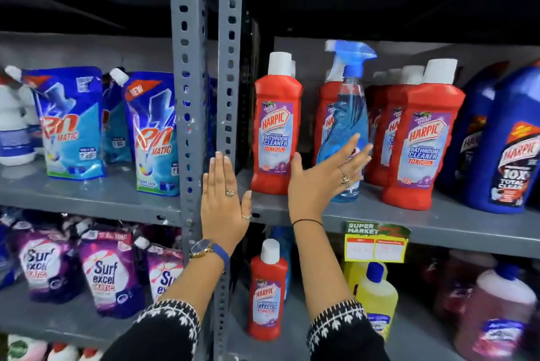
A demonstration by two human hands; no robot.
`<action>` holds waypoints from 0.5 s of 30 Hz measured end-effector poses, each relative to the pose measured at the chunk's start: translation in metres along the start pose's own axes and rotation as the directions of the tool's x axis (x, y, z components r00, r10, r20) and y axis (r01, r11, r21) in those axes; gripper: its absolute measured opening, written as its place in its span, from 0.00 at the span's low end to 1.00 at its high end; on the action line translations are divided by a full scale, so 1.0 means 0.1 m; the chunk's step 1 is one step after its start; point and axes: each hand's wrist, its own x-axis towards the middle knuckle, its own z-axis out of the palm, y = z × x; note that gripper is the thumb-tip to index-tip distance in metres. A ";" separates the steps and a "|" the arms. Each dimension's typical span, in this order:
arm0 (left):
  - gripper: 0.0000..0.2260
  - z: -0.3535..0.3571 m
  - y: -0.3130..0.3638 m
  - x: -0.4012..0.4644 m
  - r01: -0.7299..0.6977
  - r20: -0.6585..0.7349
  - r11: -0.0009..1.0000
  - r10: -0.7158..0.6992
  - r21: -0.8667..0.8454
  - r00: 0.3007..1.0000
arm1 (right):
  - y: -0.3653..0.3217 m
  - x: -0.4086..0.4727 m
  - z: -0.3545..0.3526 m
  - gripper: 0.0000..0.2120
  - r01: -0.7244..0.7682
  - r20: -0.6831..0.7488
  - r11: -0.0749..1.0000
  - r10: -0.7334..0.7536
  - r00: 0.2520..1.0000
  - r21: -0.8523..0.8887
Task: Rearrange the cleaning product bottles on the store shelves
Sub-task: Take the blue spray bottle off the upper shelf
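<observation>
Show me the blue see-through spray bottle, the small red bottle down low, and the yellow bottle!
Blue see-through spray bottle [350,115], head view, on its body.
Small red bottle [267,293], head view, on its label.
Yellow bottle [377,296], head view, on its shoulder.

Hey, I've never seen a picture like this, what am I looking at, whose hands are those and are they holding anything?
There is one picture, from a camera worn on a person's head, looking at store shelves. The left hand lies open and flat in front of the grey upright post, holding nothing. The right hand is spread open against a blue spray bottle, with no closed grip. Red Harpic bathroom cleaner bottles stand on either side of it, and blue detergent pouches fill the left shelf.
</observation>
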 end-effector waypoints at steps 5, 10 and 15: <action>0.30 0.01 0.00 -0.02 -0.010 -0.014 1.000 0.010 0.003 1.000 | 0.06 0.23 0.04 0.54 -0.123 -0.065 0.990 0.119 0.991 -0.072; 0.30 0.03 -0.02 -0.02 -0.013 -0.017 1.000 0.013 0.009 1.000 | 0.09 0.30 0.08 0.54 -0.197 -0.090 0.973 0.187 0.978 -0.118; 0.30 0.03 -0.01 -0.02 -0.010 -0.024 1.000 0.010 0.001 1.000 | 0.03 0.22 0.05 0.50 -0.162 -0.057 0.985 0.159 0.986 -0.059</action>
